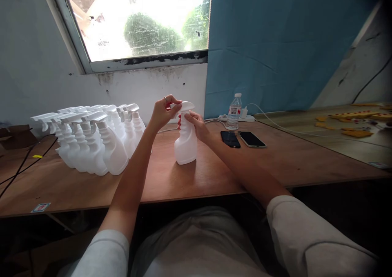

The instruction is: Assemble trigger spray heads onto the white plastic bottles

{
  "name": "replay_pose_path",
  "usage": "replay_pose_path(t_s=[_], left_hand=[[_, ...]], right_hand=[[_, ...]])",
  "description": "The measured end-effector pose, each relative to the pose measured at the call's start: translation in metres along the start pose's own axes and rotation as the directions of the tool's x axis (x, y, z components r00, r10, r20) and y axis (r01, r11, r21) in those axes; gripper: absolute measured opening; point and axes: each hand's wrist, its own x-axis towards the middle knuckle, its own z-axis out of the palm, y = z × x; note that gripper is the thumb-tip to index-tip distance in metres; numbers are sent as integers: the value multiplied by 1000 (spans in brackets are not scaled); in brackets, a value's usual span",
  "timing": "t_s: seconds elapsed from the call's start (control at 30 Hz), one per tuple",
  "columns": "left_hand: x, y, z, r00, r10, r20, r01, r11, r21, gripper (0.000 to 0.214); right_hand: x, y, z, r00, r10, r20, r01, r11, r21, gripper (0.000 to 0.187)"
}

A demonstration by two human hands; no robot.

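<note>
A white plastic spray bottle (185, 146) stands upright on the brown wooden table (196, 179) in front of me. My left hand (162, 113) is closed on its white trigger head (185, 105) from the left, a ring on one finger. From the right, my right hand (197, 123) grips the bottle's ribbed neck just below the head. Both forearms reach out over the table's near edge.
Several finished white spray bottles (94, 138) stand grouped at the left. Two dark phones (243, 139) lie flat at the right, behind them a water bottle (234, 111) and a power strip with white cable (245, 117). Black cables (21, 164) cross the far left.
</note>
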Motion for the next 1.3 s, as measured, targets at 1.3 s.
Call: replay_pose_path(t_s=[1.3], left_hand=[[-111,-91,47,779,-626,-27,581,706,404,29]], right_hand=[[-24,24,-24,942,-264,-206,36,692,-721,41]])
